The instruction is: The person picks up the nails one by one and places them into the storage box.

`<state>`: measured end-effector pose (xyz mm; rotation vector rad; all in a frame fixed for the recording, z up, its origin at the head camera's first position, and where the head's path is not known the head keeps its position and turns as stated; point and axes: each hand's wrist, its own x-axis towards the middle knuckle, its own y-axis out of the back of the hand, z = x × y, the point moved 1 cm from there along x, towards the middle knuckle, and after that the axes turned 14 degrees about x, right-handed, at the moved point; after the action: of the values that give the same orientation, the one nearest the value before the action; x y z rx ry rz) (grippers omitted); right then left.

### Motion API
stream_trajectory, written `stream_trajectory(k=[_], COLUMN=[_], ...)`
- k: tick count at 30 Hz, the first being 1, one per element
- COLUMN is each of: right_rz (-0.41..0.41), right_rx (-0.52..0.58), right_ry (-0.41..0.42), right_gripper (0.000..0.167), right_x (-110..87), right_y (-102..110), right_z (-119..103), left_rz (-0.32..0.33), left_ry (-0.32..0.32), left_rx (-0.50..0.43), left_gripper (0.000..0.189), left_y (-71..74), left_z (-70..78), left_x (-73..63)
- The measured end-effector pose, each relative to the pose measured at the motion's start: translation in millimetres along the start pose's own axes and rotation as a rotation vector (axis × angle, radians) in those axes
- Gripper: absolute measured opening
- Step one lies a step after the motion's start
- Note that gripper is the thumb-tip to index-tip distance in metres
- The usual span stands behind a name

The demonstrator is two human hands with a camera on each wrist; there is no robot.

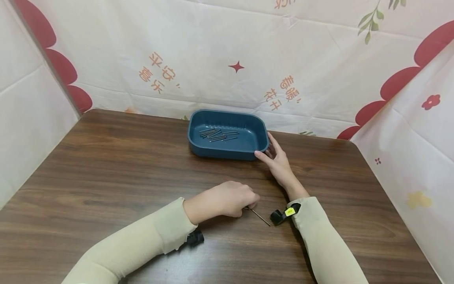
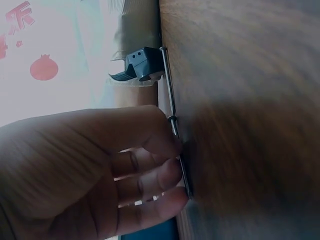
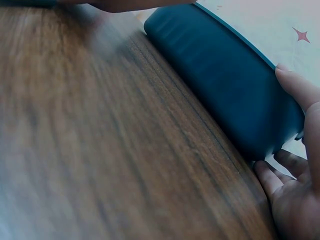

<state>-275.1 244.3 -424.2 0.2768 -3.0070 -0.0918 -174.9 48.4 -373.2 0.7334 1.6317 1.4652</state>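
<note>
My left hand (image 1: 234,198) is low over the tabletop, thumb and fingertips pinching a thin metal nail (image 2: 185,175) that lies against the wood. A second nail (image 1: 261,217) lies nearly in line with it, pointing toward the right wrist; its far end shows in the left wrist view. At the back, a blue rectangular box (image 1: 227,153) holds several loose nails (image 1: 214,134) on its floor, mostly toward the left. My right hand (image 1: 280,163) grips the box's right end, thumb at the rim and other fingers around the lower corner, as the right wrist view shows.
The brown wood-grain table (image 1: 124,177) spans the view. A white printed cloth (image 1: 213,59) hangs behind it and along both sides, close to the box's back. Black wrist cameras, such as the right one (image 1: 280,216), sit near the tabletop.
</note>
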Motion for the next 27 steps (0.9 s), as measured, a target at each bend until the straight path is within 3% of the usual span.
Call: stream_trajectory(k=[6,13,27], right_rz=[0.016,0.012,-0.009], right_rx=[-0.005,-0.008,0.014], right_ry=[-0.007,-0.02,-0.01], right_gripper=[0.082,0.082,0.081], right_x=[-0.6,-1.5,-2.3], right_y=[2,2,0], right_z=[-1,1,0], left_rz=[0.016,0.056,0.174], left_ry=[-0.05,-0.033,-0.015], left_rx=[-0.022,-0.041,-0.061], left_gripper=[0.023,0.025,0.025], left_y=[0.8,8.9,60.2], left_z=[-3.0,-9.0,-51.8], left_x=[2.5,-1.5,-14.6])
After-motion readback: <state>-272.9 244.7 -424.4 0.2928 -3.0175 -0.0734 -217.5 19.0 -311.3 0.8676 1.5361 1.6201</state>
